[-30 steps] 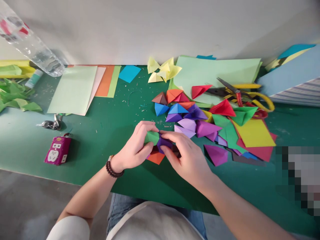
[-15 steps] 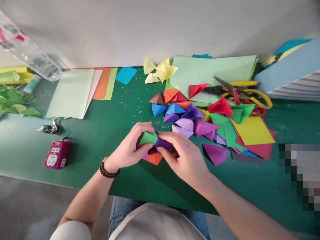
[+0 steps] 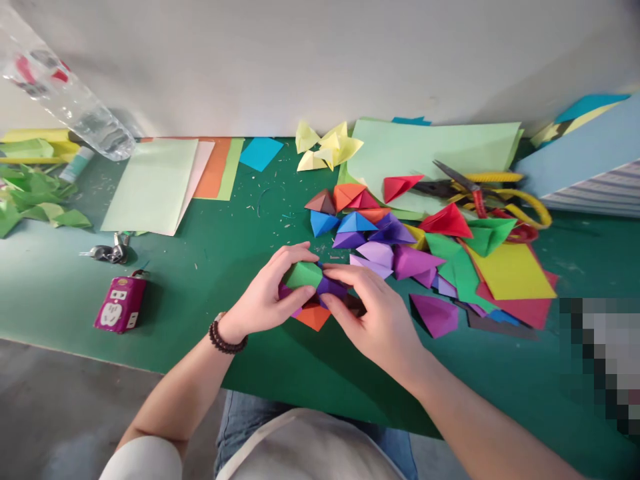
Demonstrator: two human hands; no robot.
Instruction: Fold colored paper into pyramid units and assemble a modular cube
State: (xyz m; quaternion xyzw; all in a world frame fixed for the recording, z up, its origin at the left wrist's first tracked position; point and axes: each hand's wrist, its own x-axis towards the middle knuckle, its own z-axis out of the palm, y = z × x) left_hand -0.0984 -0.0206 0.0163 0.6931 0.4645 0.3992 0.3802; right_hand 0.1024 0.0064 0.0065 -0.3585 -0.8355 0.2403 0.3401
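Between my two hands is a folded-paper piece [image 3: 304,275] made of joined parts in green, purple, orange and pink. My left hand [image 3: 273,290] grips its left side, thumb across the green part and fingers over the top. On the right, my right hand [image 3: 373,303] pinches the purple part between thumb and fingers. The underside of the piece is hidden by my hands. Just beyond lie several loose folded-paper units, among them a blue one [image 3: 323,223], a lilac one [image 3: 376,255] and a magenta one [image 3: 435,315].
Scissors [image 3: 480,193] and pliers lie on pale green sheets [image 3: 440,147] at the back. A yellow square of paper [image 3: 515,270] is to the right. Leftward are a purple power socket cube [image 3: 120,303], keys [image 3: 113,250], paper sheets [image 3: 153,183] and a plastic bottle [image 3: 90,113].
The whole view has shifted slightly, so things appear a little further right. Both hands keep their hold on the paper piece, with hardly any visible change in grip.
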